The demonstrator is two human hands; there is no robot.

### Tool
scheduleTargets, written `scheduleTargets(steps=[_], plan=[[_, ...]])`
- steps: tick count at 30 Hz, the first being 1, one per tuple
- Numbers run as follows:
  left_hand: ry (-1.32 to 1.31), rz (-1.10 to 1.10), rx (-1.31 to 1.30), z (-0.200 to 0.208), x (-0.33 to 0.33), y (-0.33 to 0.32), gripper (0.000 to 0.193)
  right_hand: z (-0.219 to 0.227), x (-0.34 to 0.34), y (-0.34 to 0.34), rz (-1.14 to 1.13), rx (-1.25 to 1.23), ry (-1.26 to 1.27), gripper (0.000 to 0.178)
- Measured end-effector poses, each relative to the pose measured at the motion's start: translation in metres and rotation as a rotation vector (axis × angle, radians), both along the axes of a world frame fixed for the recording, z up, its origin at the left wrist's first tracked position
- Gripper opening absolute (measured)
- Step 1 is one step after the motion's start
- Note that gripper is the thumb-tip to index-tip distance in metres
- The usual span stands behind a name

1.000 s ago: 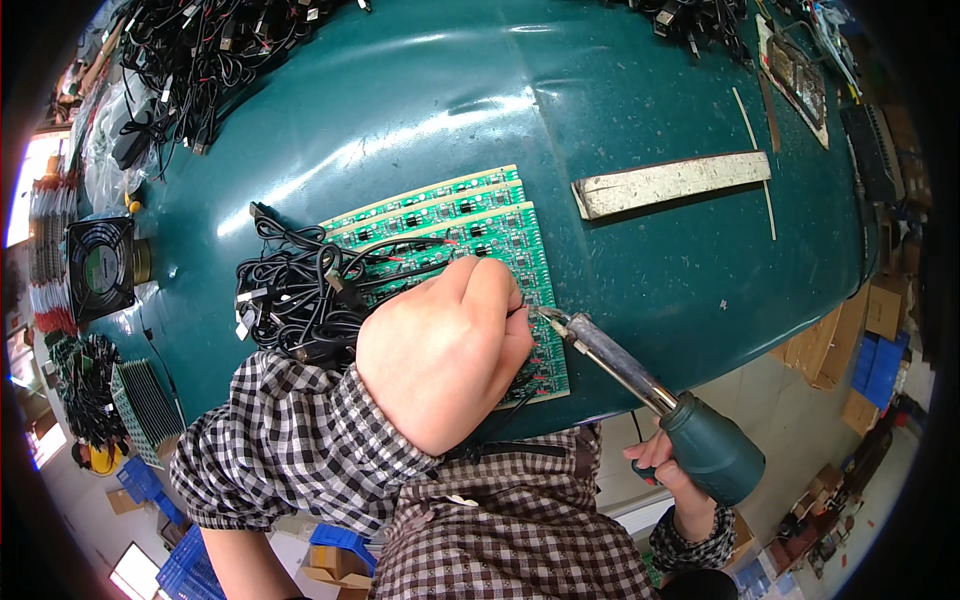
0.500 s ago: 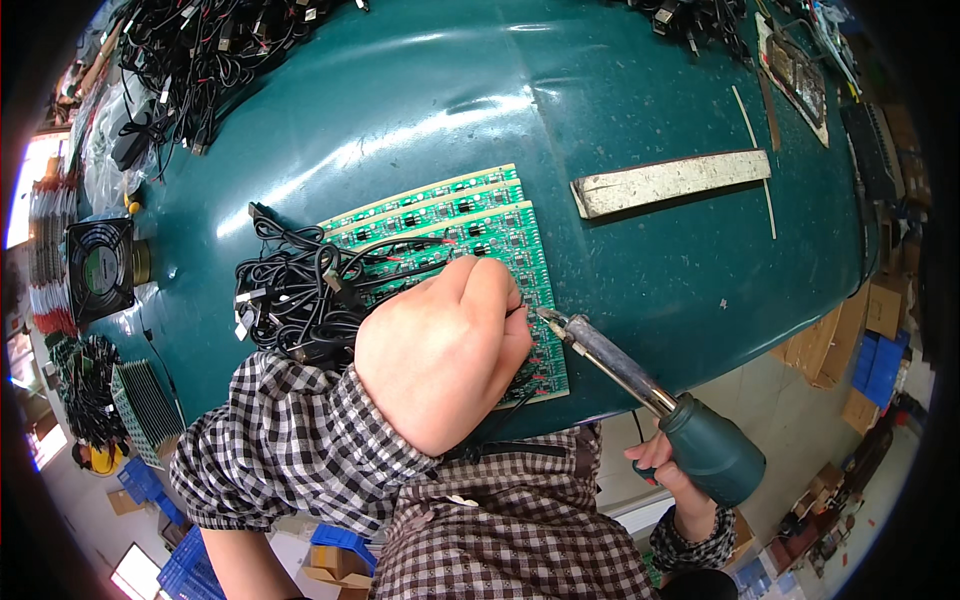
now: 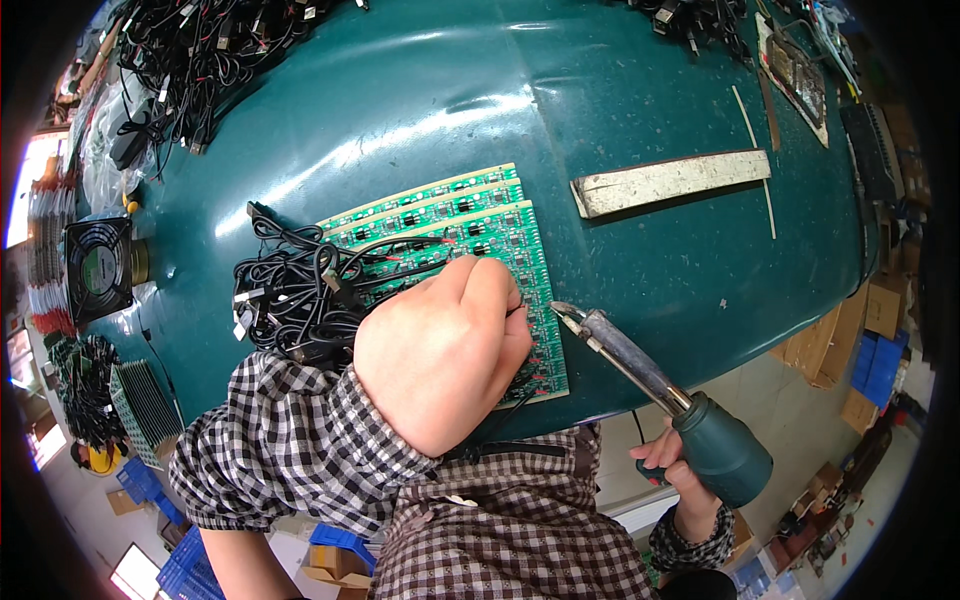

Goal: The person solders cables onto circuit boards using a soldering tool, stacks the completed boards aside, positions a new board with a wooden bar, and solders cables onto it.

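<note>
My left hand [image 3: 440, 350] is closed in a pinch over the green circuit boards [image 3: 520, 235], its fingertips near their right edge. A thin dark cable end [image 3: 516, 311] shows between thumb and forefinger; the rest is hidden under the hand. Black cables [image 3: 300, 290] lie bundled at the boards' left side, some running across them to small red wires. My right hand [image 3: 680, 470] is wrapped around a soldering iron [image 3: 640, 370] with a dark green handle. Its metal tip points up and left, just off the boards' right edge, apart from my left fingers.
A whitish bar [image 3: 675, 182] lies on the green table mat [image 3: 400, 110], right of the boards. Larger black cable heaps [image 3: 215, 50] sit at the far left and far right. A black fan [image 3: 100, 265] stands at the left edge, near a stack of boards [image 3: 148, 405].
The soldering iron's tip has drawn back slightly to the right, off the boards' edge, and my right hand has shifted with it. My left hand stays in place.
</note>
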State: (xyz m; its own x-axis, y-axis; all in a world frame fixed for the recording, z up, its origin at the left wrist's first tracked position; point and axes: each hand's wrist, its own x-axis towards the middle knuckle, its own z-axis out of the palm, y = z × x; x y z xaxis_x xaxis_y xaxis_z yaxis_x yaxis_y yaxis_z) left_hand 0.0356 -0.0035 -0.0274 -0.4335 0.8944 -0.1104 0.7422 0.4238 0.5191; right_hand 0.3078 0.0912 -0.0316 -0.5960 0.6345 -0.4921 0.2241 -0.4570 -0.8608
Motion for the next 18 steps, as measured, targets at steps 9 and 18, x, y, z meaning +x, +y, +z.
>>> scheduleTargets(steps=[9,18], plan=[[0.0,0.03,0.053,0.004,0.002,0.006,0.012,0.009,0.002,0.04,-0.181,0.266,0.158,0.058],[-0.033,0.023,0.061,0.01,0.006,-0.001,0.014,0.018,-0.065,0.206,-0.673,0.778,-0.009,0.034]])
